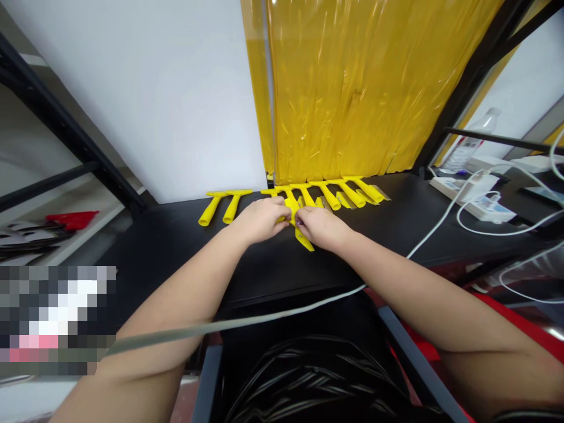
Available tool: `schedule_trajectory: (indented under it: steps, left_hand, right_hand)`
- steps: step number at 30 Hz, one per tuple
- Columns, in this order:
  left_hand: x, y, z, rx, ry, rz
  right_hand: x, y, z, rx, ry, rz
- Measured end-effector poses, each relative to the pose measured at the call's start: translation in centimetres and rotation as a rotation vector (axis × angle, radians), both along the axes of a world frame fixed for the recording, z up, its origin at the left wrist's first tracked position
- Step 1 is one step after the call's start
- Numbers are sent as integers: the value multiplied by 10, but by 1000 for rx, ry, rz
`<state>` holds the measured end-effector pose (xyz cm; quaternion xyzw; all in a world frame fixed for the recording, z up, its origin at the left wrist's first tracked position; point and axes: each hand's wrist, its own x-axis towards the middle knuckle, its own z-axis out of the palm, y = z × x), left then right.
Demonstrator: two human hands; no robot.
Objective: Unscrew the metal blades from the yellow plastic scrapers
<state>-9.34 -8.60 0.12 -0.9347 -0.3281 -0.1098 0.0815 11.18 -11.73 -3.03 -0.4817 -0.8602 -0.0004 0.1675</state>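
My left hand point(267, 220) and my right hand point(324, 227) meet over the black table, fingers closed around a yellow squeegee piece point(289, 207) between them. My fingers cover much of it, so its full shape is hidden. A flat yellow blade holder point(305, 242) sticks out below my right fingers; I cannot tell whether it is joined to the held piece. Behind my hands runs a row of yellow T-shaped squeegee handles point(328, 195), several with flat pieces beside them. Left of my left hand lie two more handles point(231, 208), their round grips toward me.
A white panel point(145, 88) and a yellow plastic curtain point(352, 88) stand behind the table point(264, 276). At right are power strips point(476, 197), a plastic bottle point(471, 141) and white cables. One white cable point(282, 314) crosses low in front of me. Black frame posts flank the table.
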Motion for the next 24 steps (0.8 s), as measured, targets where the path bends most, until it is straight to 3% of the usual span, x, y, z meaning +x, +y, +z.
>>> schedule_trajectory:
  steps: [6,11,18,22,24]
  left_hand:
    - [-13,5,7,14,-31,86]
    - [-26,15,11,-12,-119,141]
    - [-25,19,6,-36,-194,115]
    - [-25,19,6,-58,-227,112]
    - [-25,19,6,-75,-248,116]
  right_hand:
    - [14,5,4,-114,310,71]
    - [21,6,2,-279,282,190]
    - [21,6,11,-248,279,229]
    - [45,-25,36,-219,423,126]
    - [61,-56,49,-330,506,163]
